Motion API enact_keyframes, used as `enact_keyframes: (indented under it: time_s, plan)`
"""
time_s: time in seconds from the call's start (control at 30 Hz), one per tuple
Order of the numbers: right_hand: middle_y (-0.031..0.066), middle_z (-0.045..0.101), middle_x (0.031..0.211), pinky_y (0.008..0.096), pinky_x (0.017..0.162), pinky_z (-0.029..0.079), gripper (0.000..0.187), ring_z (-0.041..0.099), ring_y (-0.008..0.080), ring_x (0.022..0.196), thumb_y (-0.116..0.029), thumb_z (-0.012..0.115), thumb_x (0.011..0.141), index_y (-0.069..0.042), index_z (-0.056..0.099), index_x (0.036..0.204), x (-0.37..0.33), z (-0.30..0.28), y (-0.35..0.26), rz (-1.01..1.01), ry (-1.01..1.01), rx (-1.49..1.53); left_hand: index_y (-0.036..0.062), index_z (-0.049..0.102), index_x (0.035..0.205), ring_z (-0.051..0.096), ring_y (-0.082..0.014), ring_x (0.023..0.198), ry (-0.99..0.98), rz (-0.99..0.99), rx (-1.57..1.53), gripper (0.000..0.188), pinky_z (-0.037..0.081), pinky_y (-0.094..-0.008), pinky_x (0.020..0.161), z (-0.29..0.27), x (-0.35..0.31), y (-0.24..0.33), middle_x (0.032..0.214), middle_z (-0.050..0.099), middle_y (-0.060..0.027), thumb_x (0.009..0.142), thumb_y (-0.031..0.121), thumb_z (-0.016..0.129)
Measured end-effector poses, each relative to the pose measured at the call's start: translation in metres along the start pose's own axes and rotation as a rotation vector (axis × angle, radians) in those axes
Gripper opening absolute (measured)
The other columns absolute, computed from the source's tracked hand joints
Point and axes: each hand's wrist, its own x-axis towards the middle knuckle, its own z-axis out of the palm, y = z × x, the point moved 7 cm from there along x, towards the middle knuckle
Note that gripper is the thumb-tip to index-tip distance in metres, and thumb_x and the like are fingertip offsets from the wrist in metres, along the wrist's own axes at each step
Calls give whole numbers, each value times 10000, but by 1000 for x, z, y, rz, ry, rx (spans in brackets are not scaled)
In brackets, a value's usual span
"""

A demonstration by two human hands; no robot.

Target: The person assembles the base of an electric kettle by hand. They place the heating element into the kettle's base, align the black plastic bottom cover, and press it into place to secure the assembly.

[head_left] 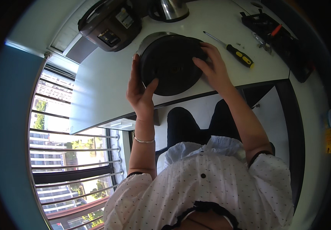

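Observation:
Between my two hands is a round appliance (173,67) with a black circular base turned toward me and a silver side showing behind it. It looks like an electric kettle lying tipped over at the table's front edge. My left hand (141,86) grips its left side, thumb on the black base. From the right, my right hand (211,65) holds the rim, its thumb against the base and fingers round the edge. Right of it lies a screwdriver (239,55) with a black and yellow handle. Small screws (238,44) lie beside the shaft.
A brown rice cooker (113,27) stands at the back left, beside a silver kettle (172,9). At the right, a black tool case (284,46) holds a red-handled tool. The white table (96,92) ends just before my knees; a barred window (73,153) is on the left.

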Motion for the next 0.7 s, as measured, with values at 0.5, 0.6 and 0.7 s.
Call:
enact_keyframes:
  time_s: [0.5, 0.6, 0.7]
  plan:
    - [167, 572, 1048, 376, 855, 458, 395, 584, 326, 977, -325, 628, 900, 33, 575, 1059, -1, -10, -1, 13, 68, -73, -22, 428, 1382, 402, -304, 1341, -89, -48, 256, 682, 377, -420, 1095, 14, 4, 6, 1447, 411, -190, 745, -114, 653]
    - [159, 580, 997, 380, 833, 459, 372, 585, 320, 946, -326, 626, 901, 21, 586, 1029, -1, -10, 1, -80, 94, -110, -25, 438, 1373, 431, -297, 1320, -94, -59, 336, 651, 396, -412, 1082, 15, 7, 9, 1439, 422, -184, 768, -88, 670]
    - [156, 588, 978, 382, 823, 462, 360, 587, 308, 931, -325, 624, 903, 14, 599, 1021, 0, -10, 2, -113, 119, -103, -32, 453, 1352, 448, -296, 1306, -75, -92, 413, 608, 403, -405, 1075, 14, 9, 12, 1428, 435, -184, 792, -47, 689]
